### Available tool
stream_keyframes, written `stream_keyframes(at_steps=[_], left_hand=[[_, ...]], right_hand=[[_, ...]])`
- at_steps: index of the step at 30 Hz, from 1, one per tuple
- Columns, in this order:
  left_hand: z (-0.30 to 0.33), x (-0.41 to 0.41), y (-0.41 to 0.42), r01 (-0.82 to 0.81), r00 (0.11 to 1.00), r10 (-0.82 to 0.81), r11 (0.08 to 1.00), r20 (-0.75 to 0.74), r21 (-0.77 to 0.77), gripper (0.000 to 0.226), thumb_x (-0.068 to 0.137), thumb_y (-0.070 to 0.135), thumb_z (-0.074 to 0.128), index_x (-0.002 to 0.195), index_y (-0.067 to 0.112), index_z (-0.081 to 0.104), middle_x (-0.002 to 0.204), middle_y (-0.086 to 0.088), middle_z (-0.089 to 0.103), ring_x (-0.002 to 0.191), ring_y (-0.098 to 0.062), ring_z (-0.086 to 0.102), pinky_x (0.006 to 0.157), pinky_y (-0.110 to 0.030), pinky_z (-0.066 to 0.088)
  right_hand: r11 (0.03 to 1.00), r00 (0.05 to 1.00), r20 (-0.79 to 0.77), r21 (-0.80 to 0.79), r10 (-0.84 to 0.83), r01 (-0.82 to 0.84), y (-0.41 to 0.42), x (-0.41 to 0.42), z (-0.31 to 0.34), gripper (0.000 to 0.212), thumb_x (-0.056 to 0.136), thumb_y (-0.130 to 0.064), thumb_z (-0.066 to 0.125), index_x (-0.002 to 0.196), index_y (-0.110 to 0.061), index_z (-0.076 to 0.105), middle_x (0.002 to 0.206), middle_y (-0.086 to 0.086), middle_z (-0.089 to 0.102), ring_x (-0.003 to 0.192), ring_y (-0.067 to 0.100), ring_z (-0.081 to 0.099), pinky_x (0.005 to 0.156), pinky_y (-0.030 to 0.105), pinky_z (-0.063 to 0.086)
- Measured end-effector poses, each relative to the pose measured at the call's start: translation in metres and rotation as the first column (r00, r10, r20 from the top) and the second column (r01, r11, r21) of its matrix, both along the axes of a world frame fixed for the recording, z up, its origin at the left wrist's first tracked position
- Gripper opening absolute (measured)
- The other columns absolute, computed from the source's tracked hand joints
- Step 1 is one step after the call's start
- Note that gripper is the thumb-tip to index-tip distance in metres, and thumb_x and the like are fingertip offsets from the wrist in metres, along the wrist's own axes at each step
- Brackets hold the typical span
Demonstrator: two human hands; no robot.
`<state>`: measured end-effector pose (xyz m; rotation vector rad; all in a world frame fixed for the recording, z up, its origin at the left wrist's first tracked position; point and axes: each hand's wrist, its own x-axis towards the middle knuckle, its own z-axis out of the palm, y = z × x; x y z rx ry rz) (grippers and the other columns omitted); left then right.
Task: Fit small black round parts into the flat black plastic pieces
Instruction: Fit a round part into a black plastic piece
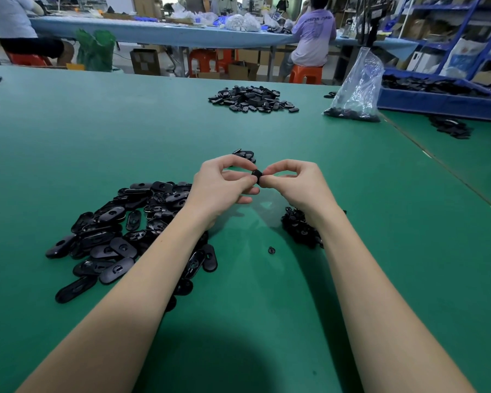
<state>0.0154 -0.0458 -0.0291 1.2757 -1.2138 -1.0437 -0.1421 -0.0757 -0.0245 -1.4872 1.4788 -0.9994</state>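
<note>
I pinch one small black part (pixel 256 176) between both hands, left hand (pixel 223 185) and right hand (pixel 294 185), lifted over the bench (pixel 97 137), flat pieces (pixel 131 231) heaped at eight o'clock (close for reaching).

I count two grips, left grip (pixel 224 182) and right grip (pixel 291 181), one small black part (pixel 256 175) between them, one loose round part (pixel 271 250) below, one plastic bag (pixel 356 86) beyond.
</note>
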Motion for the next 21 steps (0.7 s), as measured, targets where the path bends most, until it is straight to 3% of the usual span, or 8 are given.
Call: stream_keyframes(at_steps=[9,12,16,21], left_hand=[[-0.0043,-0.003,-0.0029,-0.008,0.976,0.016,0.999,-0.215,0.037,0.018,0.089,-0.004,0.068,0.102,0.008,0.07,0.084,-0.012,0.078,0.079,-0.019,0.076,0.075,-0.02,0.059],[-0.0046,-0.0031,-0.003,-0.001,0.972,0.014,0.999,-0.236,0.053,0.018,0.089,-0.004,0.068,0.102,0.007,0.071,0.085,-0.012,0.078,0.083,-0.021,0.077,0.076,-0.02,0.059],[-0.0033,-0.0015,-0.0027,0.003,0.968,0.013,0.998,-0.252,0.063,0.018,0.088,-0.004,0.069,0.101,0.007,0.071,0.088,-0.015,0.078,0.086,-0.024,0.077,0.08,-0.022,0.06],[-0.0012,-0.0014,-0.0023,0.007,0.969,0.008,0.998,-0.247,0.059,0.019,0.088,-0.005,0.07,0.103,0.006,0.071,0.09,-0.016,0.077,0.088,-0.026,0.076,0.084,-0.025,0.06]], right_hand=[[0.997,1.0,0.004,-0.072,0.027,-0.027,0.001,0.0003,0.0007,0.006,0.077,-0.027,0.083,0.079,-0.028,0.078,0.08,0.0,0.077,0.066,0.008,0.059,0.062,0.023,0.044],[0.995,0.999,-0.023,-0.091,0.043,-0.045,-0.0004,-0.0008,0.0006,0.009,0.077,-0.029,0.086,0.079,-0.027,0.077,0.072,-0.007,0.076,0.066,0.005,0.061,0.058,0.015,0.044],[0.996,0.998,0.024,-0.07,0.057,-0.055,-0.0019,-0.0013,-0.0004,0.01,0.078,-0.027,0.086,0.078,-0.024,0.076,0.075,-0.005,0.075,0.071,0.007,0.063,0.066,0.022,0.045],[1.0,0.999,0.04,-0.007,0.013,-0.013,-0.0033,-0.005,-0.0013,0.012,0.08,-0.03,0.084,0.077,-0.024,0.075,0.06,-0.016,0.063,0.044,-0.008,0.05,0.048,0.014,0.034]])
